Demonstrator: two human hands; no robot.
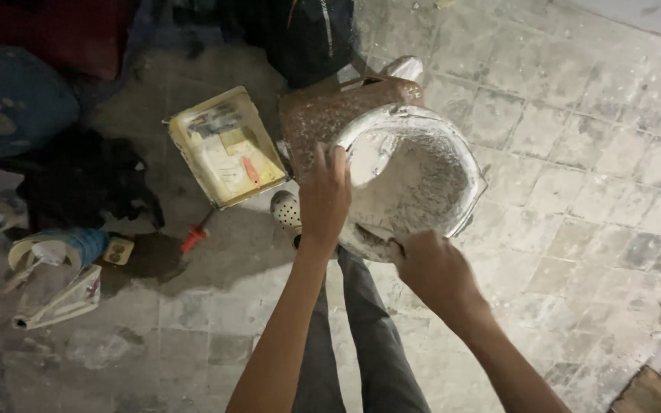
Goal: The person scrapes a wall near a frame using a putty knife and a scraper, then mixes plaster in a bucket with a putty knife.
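White plaster or paint is caking the inside of the bucket [411,180], which the person is tilting toward the head camera so its mouth is facing up and back, probably to let them see or reach the crusted bottom. The bucket is being held in the air above a brown stool [338,107], whose speckled top is showing just behind the rim; whether the bucket is resting on it, I cannot tell.

The left hand [324,195] is gripping the near-left rim, fingers hooked over the edge and curled inside, steadying the tilt. The right hand [431,268] is closing on the lower rim, bearing the weight from below; its fingertips are hidden against the bucket wall, so how tightly they are clamping is not clear. Both forearms are reaching up from the bottom of the view, over the person's grey trouser legs [361,344].

To the left, a yellow paint tray [227,145] is lying flat on the tiled floor [575,153], just beside the stool, with a red-handled tool [195,235] poking out from under its near corner. A perforated white shoe [286,210] is peeking out between tray and bucket. Farther left, a roll of blue tape or rags [70,246] and crumpled paper [63,302] are sitting near dark cloth [86,183], well apart from the hands.
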